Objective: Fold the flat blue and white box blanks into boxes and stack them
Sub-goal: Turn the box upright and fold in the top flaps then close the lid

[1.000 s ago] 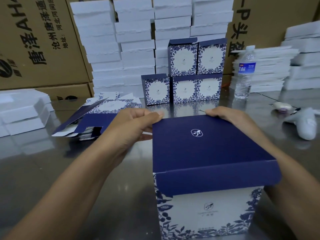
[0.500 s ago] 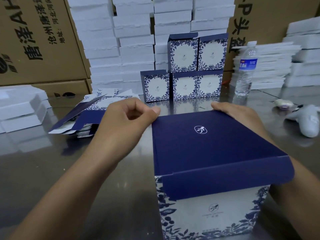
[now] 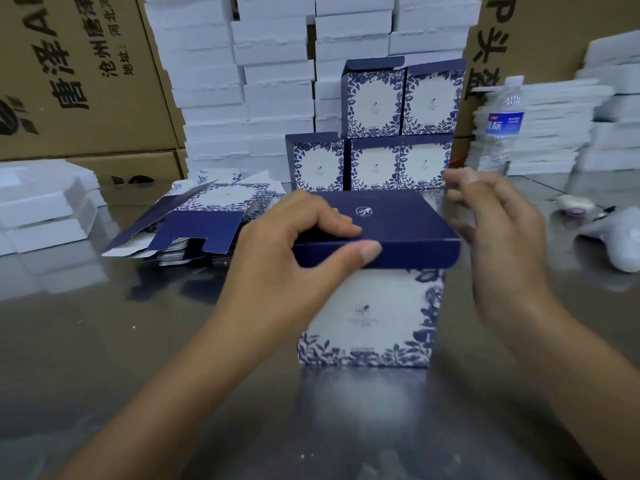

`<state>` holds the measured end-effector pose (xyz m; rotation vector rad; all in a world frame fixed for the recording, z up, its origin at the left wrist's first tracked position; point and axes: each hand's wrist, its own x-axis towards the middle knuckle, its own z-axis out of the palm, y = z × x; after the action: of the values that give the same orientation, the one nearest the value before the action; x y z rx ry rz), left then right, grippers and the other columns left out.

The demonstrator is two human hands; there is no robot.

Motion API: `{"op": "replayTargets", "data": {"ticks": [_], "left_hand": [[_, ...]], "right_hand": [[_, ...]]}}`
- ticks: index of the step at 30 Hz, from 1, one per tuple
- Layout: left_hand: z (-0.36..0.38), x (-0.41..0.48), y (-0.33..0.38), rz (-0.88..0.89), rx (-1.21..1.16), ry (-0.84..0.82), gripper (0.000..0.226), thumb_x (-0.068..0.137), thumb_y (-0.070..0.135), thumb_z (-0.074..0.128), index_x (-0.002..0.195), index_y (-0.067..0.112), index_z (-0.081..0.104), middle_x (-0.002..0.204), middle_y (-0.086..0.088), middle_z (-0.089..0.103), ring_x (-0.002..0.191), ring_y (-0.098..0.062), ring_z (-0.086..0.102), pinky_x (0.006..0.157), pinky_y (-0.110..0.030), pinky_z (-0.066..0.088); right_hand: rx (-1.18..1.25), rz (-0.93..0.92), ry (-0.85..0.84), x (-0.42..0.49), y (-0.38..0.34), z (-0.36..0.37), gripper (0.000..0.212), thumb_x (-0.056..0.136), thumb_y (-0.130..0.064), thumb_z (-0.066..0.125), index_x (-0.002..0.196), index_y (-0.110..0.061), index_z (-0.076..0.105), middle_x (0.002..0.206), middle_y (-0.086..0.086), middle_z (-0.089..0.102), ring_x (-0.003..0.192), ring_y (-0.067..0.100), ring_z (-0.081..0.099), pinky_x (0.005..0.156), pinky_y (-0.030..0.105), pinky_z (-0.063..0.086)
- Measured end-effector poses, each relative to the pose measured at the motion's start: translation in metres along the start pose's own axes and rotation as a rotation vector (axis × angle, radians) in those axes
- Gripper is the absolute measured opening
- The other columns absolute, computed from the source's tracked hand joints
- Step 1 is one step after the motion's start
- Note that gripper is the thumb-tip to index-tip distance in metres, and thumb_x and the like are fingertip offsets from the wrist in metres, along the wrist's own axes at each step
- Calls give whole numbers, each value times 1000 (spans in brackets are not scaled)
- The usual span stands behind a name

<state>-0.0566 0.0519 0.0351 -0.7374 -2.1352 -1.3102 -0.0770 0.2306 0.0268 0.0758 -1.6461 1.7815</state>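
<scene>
Five folded boxes (image 3: 375, 102) on glossy, perhaps steel, table (image 3: 104, 341); cartons (image 3: 86, 81) behind.

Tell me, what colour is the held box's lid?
Dark blue lid with a small white logo; head view shows it best.

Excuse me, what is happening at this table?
A person is folding a blue and white box standing on the table. The left hand pinches the dark blue lid, fingers on top and thumb on its front flap. The right hand is open beside the box, blurred. Five finished boxes are stacked behind; a pile of flat blanks lies to the left.
</scene>
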Motion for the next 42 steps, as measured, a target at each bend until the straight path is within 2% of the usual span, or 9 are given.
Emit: {"op": "replayTargets", "data": {"ticks": [2, 5, 8, 10, 14, 18, 30, 37, 42], "left_hand": [[3, 11, -11, -49, -43, 6, 16, 74, 28, 76, 74, 19, 64, 88, 8, 68, 92, 2, 63, 86, -16, 47], [11, 19, -21, -35, -30, 47, 13, 77, 21, 76, 74, 21, 63, 89, 8, 68, 90, 3, 63, 83, -11, 45], [23, 15, -26, 7, -61, 151, 13, 77, 22, 76, 78, 26, 64, 90, 7, 67, 93, 3, 62, 85, -12, 44], [29, 12, -27, 32, -80, 202, 14, 76, 25, 74, 79, 29, 62, 90, 7, 65, 95, 2, 61, 86, -12, 43], [31, 13, -27, 66, -71, 224, 10, 76, 26, 70, 81, 25, 62, 90, 8, 64, 95, -1, 61, 86, -13, 43], [32, 12, -26, 76, -80, 201, 8, 78, 24, 69, 86, 24, 65, 90, 8, 64, 94, -5, 61, 85, -15, 44], [30, 12, -28, 98, -44, 152, 9, 84, 17, 63, 91, 17, 68, 90, 1, 62, 96, -9, 59, 85, -16, 43], [30, 12, -29, 105, -53, 149, 8, 84, 18, 62, 91, 23, 65, 92, 1, 62, 98, -9, 59, 87, -15, 42], [33, 11, -31, 144, -20, 213, 7, 84, 15, 64, 90, 13, 68, 90, 2, 64, 96, -9, 61, 87, -18, 45]], "right_hand": [[-25, -90, -52, 2, 4, 1, 16, 83, -37, 53, 83, -31, 68, 90, -21, 67, 93, -5, 59, 85, 21, 46], [-59, -179, -174, -5, 14, 6, 16, 86, -34, 54, 82, -34, 70, 97, -13, 68, 104, 14, 60, 94, 38, 47], [-338, -403, -234, -8, 19, 7, 14, 88, -29, 52, 90, -33, 64, 95, -22, 61, 104, 7, 53, 92, 19, 39], [-367, -453, -227, -9, 19, 7, 11, 87, -26, 54, 92, -31, 63, 97, -24, 59, 104, 7, 52, 91, 17, 37], [-322, -435, -233, -16, 21, 9, 15, 81, -31, 65, 93, -39, 62, 107, -15, 57, 113, 11, 51, 98, 22, 37], [-275, -466, -218, -21, 24, 11, 14, 83, -30, 67, 95, -37, 63, 115, -7, 57, 116, 7, 52, 99, 22, 40], [-300, -578, -165, -18, 28, 13, 12, 84, -16, 68, 93, -23, 64, 97, -3, 60, 100, 2, 56, 88, 18, 41], [-216, -448, -168, -11, 22, 5, 12, 80, -24, 72, 84, -33, 64, 98, -11, 66, 102, 7, 62, 94, 25, 45], [-236, -444, -212, -8, 19, 4, 13, 81, -21, 71, 81, -31, 63, 95, -12, 66, 100, 8, 63, 95, 28, 46]]}}
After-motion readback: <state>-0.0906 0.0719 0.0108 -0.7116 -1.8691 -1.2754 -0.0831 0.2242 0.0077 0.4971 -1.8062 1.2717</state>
